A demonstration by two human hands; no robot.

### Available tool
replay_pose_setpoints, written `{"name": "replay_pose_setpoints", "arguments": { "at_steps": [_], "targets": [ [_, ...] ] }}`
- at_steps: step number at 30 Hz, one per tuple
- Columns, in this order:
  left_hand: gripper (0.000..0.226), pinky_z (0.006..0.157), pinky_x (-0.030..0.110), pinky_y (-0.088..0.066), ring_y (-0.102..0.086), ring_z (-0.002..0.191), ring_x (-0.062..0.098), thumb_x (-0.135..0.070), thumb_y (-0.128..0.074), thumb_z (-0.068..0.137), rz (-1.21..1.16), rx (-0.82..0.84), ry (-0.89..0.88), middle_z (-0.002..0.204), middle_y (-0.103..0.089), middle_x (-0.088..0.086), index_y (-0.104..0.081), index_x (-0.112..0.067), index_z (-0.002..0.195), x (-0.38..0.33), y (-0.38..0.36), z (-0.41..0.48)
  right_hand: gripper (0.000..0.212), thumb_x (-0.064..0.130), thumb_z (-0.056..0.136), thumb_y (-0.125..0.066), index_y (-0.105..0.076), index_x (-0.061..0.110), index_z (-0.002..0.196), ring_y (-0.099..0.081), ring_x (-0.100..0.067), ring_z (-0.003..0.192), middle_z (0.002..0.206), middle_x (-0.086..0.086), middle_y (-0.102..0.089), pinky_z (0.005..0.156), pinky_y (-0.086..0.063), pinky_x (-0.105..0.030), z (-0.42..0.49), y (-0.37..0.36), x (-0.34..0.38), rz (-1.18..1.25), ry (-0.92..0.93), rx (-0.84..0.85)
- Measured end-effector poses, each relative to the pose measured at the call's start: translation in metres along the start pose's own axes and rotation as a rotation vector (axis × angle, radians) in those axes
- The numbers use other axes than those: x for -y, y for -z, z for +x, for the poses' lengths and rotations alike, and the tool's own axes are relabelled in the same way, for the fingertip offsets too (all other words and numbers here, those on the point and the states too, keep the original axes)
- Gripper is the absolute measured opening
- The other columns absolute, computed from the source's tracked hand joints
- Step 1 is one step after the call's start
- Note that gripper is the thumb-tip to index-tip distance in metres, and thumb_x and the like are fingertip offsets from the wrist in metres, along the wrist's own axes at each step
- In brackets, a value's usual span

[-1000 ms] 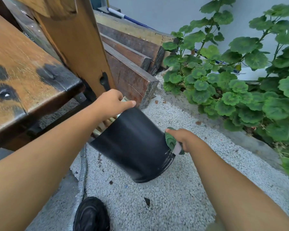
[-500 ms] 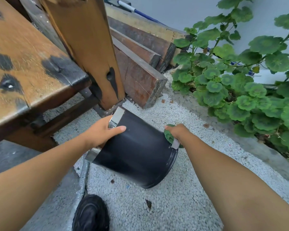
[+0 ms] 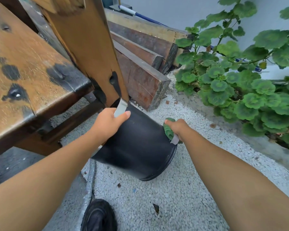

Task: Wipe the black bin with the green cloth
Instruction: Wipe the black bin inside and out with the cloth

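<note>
The black bin point(image 3: 137, 147) hangs tilted above the white gravel, its base pointing down toward me and its silver rim away at the upper left. My left hand point(image 3: 107, 124) grips that rim, thumb lying across the black wall. My right hand point(image 3: 177, 127) holds the bunched green cloth point(image 3: 168, 130) and presses it against the bin's right side near the base. A small white tag dangles from the cloth.
A worn wooden bench point(image 3: 32, 77) fills the left, its upright post point(image 3: 90, 52) just behind the bin. Stacked timber beams point(image 3: 140, 64) lie beyond. Green leafy plants point(image 3: 240, 80) crowd the right. A black shoe point(image 3: 98, 215) stands on the gravel point(image 3: 157, 205) below.
My left hand shifted its hold on the rim and the bin swung and turned a little. My right hand slid the cloth along the bin's right side.
</note>
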State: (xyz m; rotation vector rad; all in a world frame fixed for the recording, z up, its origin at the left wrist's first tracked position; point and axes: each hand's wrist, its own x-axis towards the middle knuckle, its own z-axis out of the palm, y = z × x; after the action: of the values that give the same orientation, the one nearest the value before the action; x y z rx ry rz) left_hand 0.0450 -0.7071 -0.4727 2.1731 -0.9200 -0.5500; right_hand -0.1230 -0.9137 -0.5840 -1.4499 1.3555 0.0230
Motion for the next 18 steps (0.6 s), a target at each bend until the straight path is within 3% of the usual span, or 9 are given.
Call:
{"name": "replay_pose_setpoints", "arguments": {
  "at_steps": [5,9,15,18],
  "targets": [
    [0.049,0.058,0.034,-0.031,-0.043,0.056,0.017,-0.05,-0.06,0.089,0.015,-0.01,0.032,0.06,-0.044,0.007,-0.043,-0.011,0.064,0.011,-0.007,0.009,0.074,0.054,0.092,-0.063,-0.045,0.0,0.14,-0.06,-0.037,0.115,0.13,-0.019,-0.058,0.1,-0.05,-0.046,0.008,-0.007,-0.001,-0.017,0.011,-0.017],
    [0.05,0.06,0.035,-0.043,-0.06,0.063,0.023,-0.054,-0.059,0.088,0.018,-0.017,0.077,0.067,-0.065,0.009,-0.059,-0.008,0.07,0.014,-0.01,0.02,0.062,0.053,0.096,-0.056,-0.056,-0.001,0.129,-0.064,-0.035,0.106,0.118,-0.018,-0.065,0.096,-0.052,-0.044,0.008,-0.012,-0.011,-0.006,0.08,-0.053],
    [0.051,0.053,0.03,-0.03,-0.039,0.049,0.014,-0.054,-0.058,0.087,0.044,0.021,0.079,0.05,-0.041,-0.006,-0.039,-0.016,0.059,0.01,-0.016,0.029,0.049,0.051,0.101,-0.046,-0.061,0.008,0.118,-0.065,-0.031,0.097,0.109,-0.014,-0.068,0.088,-0.052,-0.04,-0.008,-0.016,-0.032,0.005,0.12,-0.059],
    [0.056,0.058,0.033,-0.034,-0.048,0.057,0.018,-0.055,-0.056,0.087,0.049,0.029,0.103,0.059,-0.05,0.007,-0.05,-0.003,0.068,0.009,-0.018,0.033,0.049,0.051,0.101,-0.046,-0.056,0.009,0.125,-0.064,-0.025,0.089,0.101,-0.008,-0.066,0.077,-0.051,-0.035,-0.023,-0.026,-0.045,0.06,0.158,-0.129]
  ]
}}
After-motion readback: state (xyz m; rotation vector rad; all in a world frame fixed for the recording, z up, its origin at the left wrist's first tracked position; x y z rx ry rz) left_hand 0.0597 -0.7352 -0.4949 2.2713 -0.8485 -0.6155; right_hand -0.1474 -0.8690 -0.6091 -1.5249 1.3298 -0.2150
